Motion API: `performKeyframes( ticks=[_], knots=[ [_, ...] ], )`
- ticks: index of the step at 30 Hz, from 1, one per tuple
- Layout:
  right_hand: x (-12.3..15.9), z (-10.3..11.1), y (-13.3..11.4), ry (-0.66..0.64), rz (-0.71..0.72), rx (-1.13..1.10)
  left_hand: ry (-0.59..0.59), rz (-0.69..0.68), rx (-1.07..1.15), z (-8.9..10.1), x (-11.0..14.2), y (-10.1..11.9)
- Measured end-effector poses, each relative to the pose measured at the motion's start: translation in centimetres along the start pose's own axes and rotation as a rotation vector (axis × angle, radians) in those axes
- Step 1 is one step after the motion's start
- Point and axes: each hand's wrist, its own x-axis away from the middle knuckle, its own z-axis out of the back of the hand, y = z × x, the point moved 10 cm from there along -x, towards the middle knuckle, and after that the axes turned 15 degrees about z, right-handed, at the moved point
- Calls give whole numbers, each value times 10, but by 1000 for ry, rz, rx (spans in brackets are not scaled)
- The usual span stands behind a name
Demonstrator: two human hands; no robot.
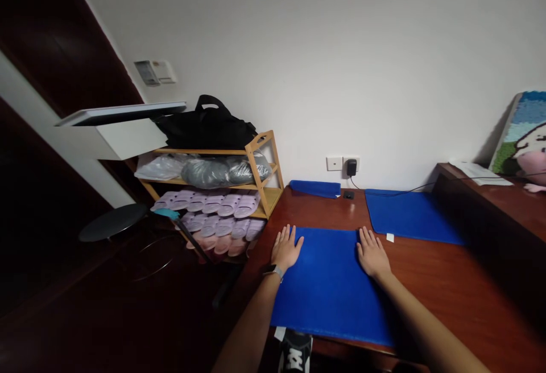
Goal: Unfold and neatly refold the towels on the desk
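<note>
A blue cloth (330,287) lies spread flat on the reddish-brown table (452,287), its near edge at the table's front edge. My left hand (286,248) rests palm down on the cloth's far left corner, fingers stretched out, with a watch on the wrist. On the far right corner lies my right hand (373,252), also flat with its fingers extended. Neither hand grips anything. A small white tag (280,333) sticks out at the near left corner of the cloth.
Behind are a folded blue cloth (315,188) and another flat blue cloth (413,214). A black adapter (351,166) with a cord is plugged into the wall. Left stands a wooden rack (268,191) with slippers and a black bag (209,125). A round stool (113,222) stands farther left.
</note>
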Motion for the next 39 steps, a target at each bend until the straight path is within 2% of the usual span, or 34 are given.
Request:
performKeyframes(
  ticks=[6,9,11,13,15,16,17,19,20,22,27,30,33,39],
  knots=[
    [5,-7,0,-7,20,-49,-84,11,9,2,-8,-7],
    [4,-8,-2,-6,23,-67,-41,29,4,14,-7,10],
    [4,-7,-2,-9,24,-72,50,-7,40,25,4,45],
    [4,-6,-2,-13,21,-67,107,-138,108,28,27,101],
    [4,-7,-1,-24,26,-55,64,-326,145,16,56,161],
    [4,-8,-1,-30,35,-47,29,-391,151,8,68,183],
    [4,-9,-2,-34,46,-39,-4,-429,153,0,78,199],
    [4,-10,-2,-33,57,-26,-44,-440,154,-11,86,208],
    [4,-10,-1,-29,54,-22,-49,-422,152,-13,85,203],
    [4,-9,0,-22,34,-21,-41,-361,136,-13,74,175],
    [4,-9,1,-14,19,-42,-29,-101,37,-3,29,62],
    [4,-11,1,-12,18,-40,-15,3,4,2,12,15],
    [4,-12,2,-25,13,-28,-2,26,11,3,8,0],
    [4,-6,0,-49,-11,-26,6,16,38,3,10,5]
  ],
)
